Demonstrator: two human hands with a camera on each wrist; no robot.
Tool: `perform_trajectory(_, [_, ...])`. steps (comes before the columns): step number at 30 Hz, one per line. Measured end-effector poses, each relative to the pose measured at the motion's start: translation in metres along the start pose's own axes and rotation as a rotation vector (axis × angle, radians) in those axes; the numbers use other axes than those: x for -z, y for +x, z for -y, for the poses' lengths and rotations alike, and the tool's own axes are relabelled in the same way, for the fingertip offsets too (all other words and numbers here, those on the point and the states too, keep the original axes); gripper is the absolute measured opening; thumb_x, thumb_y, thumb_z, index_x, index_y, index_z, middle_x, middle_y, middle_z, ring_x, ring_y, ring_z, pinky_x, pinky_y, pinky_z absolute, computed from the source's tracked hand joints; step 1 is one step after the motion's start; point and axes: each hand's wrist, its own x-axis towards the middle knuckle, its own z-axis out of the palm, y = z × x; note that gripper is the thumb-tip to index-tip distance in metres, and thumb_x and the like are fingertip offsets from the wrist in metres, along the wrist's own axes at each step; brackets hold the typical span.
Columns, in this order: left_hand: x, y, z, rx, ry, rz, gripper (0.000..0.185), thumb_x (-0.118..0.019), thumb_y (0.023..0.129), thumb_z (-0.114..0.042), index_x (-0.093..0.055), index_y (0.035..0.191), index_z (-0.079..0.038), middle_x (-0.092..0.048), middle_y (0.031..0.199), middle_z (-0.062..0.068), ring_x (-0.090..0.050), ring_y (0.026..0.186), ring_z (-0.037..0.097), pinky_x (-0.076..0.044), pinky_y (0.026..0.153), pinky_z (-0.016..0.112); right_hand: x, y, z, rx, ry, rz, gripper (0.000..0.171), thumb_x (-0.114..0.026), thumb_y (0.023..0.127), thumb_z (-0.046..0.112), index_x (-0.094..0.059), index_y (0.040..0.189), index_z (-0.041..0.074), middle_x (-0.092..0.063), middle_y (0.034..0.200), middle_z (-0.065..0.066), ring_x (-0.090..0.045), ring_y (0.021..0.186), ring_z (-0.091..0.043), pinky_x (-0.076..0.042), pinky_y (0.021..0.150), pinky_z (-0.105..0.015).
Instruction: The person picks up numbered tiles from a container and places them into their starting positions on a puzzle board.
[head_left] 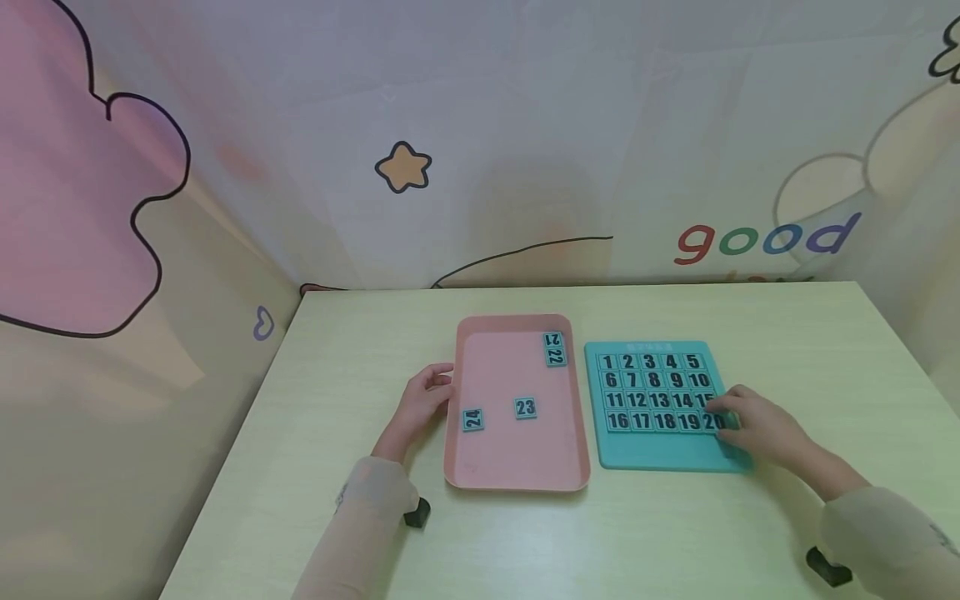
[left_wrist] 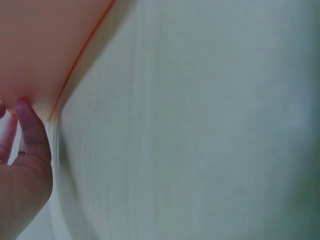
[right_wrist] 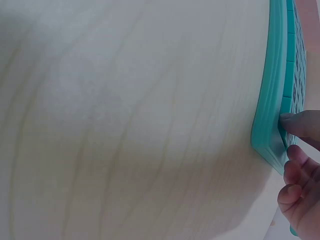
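My left hand (head_left: 425,398) is at the left edge of the pink tray (head_left: 491,471), fingertips touching its rim. In the left wrist view the thumb (left_wrist: 35,132) rests against the tray's outer wall. My right hand (head_left: 768,427) is over the right side of a teal number board (head_left: 660,457), pinching the tile marked 20 (head_left: 711,421) at the end of the bottom row between thumb and fingers. In the right wrist view, the thumb (right_wrist: 302,124) and fingertips meet at the board's corner. Tiles 1 to 20 sit in rows, partly covered by the hand near 15.
Inside the tray lie number tiles: 21 (head_left: 552,339) and 22 (head_left: 555,357) at the upper right, 23 (head_left: 526,407) in the middle, and a sideways tile (head_left: 472,419) at the left. The pale wooden table (head_left: 525,542) ends at a printed wall cloth (head_left: 525,125).
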Motion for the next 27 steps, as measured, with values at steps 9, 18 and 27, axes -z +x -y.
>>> perform_trajectory(9, [0.001, 0.004, 0.004, -0.005, 0.007, -0.012, 0.036, -0.056, 0.082, -0.010, -0.052, 0.118, -0.013, -0.053, 0.104, 0.009, -0.052, 0.083, 0.017, -0.047, 0.070, 0.021, 0.001, 0.000, 0.002, 0.007, -0.039, -0.025, 0.031, -0.068, 0.071, 0.011, -0.064, 0.100, 0.001, -0.053, 0.092, -0.012, -0.051, 0.079, -0.022, -0.045, 0.065, -0.037])
perform_trajectory(18, [0.001, 0.002, 0.004, -0.008, 0.012, -0.003, 0.037, -0.056, 0.082, -0.010, -0.052, 0.119, -0.012, -0.052, 0.106, 0.010, -0.052, 0.085, 0.018, -0.047, 0.071, 0.022, 0.014, 0.009, 0.023, 0.064, -0.052, -0.071, 0.030, -0.065, 0.075, 0.014, -0.063, 0.102, 0.001, -0.054, 0.095, -0.014, -0.052, 0.082, -0.023, -0.046, 0.065, -0.037])
perform_trajectory(27, [0.001, 0.003, 0.003, -0.005, 0.011, -0.010, 0.037, -0.055, 0.082, -0.010, -0.052, 0.119, -0.012, -0.053, 0.105, 0.010, -0.052, 0.086, 0.017, -0.047, 0.071, 0.022, 0.019, 0.030, 0.055, 0.129, -0.046, -0.119, 0.029, -0.061, 0.079, 0.015, -0.062, 0.104, 0.002, -0.055, 0.100, -0.015, -0.054, 0.086, -0.026, -0.048, 0.070, -0.042])
